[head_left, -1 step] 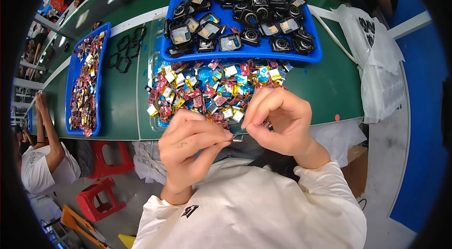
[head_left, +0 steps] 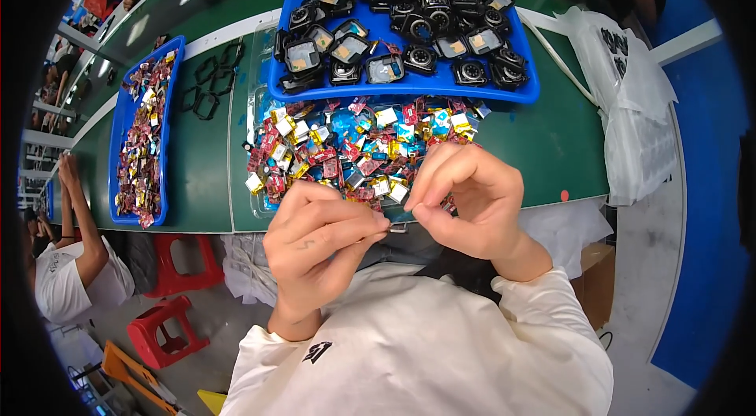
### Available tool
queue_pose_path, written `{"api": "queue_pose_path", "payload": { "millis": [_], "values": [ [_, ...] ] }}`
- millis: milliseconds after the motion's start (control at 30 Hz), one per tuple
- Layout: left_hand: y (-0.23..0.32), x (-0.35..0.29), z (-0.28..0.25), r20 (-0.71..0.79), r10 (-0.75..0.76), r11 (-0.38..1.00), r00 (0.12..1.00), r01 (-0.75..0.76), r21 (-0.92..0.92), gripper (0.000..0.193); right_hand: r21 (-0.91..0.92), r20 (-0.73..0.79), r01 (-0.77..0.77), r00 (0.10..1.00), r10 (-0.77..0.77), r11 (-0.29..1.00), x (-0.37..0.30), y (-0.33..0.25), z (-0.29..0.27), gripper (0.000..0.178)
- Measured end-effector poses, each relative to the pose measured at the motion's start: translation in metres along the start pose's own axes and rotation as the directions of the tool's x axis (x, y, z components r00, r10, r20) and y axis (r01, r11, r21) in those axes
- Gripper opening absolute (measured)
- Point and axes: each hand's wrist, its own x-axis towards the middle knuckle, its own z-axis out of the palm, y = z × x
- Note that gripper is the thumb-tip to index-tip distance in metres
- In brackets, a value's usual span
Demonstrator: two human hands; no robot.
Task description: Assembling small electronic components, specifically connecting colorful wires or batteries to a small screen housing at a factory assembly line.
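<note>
My left hand (head_left: 319, 247) pinches a small silvery piece (head_left: 400, 227) between thumb and fingertips, just off the front edge of the green table; mostly its thin edge shows. Close by on the right, my right hand (head_left: 472, 203) has thumb and forefinger pressed together near that piece, and whatever sits between them is too small to make out. Right beyond my fingers lies a heap of small electronic parts (head_left: 346, 150), red boards with white, yellow and blue pieces, in a clear plastic tray (head_left: 258, 199).
A blue tray (head_left: 339, 95) of black watch cases stands behind the heap. To the left are a narrow blue tray (head_left: 179, 62) of similar parts and several black frames (head_left: 206, 107). White plastic wrapping (head_left: 642, 133) lies at right. A co-worker's arm (head_left: 87, 215) and red stools (head_left: 169, 333) are at left.
The silvery piece has tipped so that its thin edge faces me, and it sits a touch higher. Both hands stay nearly in place.
</note>
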Motion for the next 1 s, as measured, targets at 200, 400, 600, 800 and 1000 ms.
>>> {"api": "queue_pose_path", "payload": {
  "millis": [200,400,600,800,1000],
  "values": [
    [0.001,0.000,0.002,-0.015,0.133,0.971,0.991,-0.127,0.205,0.026,0.054,-0.044,0.000,0.999,0.002,0.999,0.000,-0.001,0.001,0.015],
    [0.001,-0.002,-0.001,-0.069,0.224,0.941,0.972,-0.198,0.276,0.029,-0.520,-0.096,0.115,0.977,-0.192,0.846,0.009,0.001,0.003,0.016],
    [0.001,-0.005,-0.004,-0.118,0.297,0.912,0.947,-0.245,0.328,0.028,-0.271,0.096,0.099,0.992,-0.076,0.958,0.005,-0.005,0.005,0.015],
    [-0.001,-0.010,-0.011,-0.033,0.334,0.883,0.942,-0.300,0.360,0.028,-0.091,0.148,-0.018,0.989,0.031,0.996,0.002,-0.004,0.004,0.010],
    [0.000,-0.010,-0.013,0.027,0.355,0.862,0.934,-0.339,0.376,0.027,-0.002,0.124,-0.096,0.988,0.096,0.995,0.002,-0.003,0.007,0.005]
  ]
}}
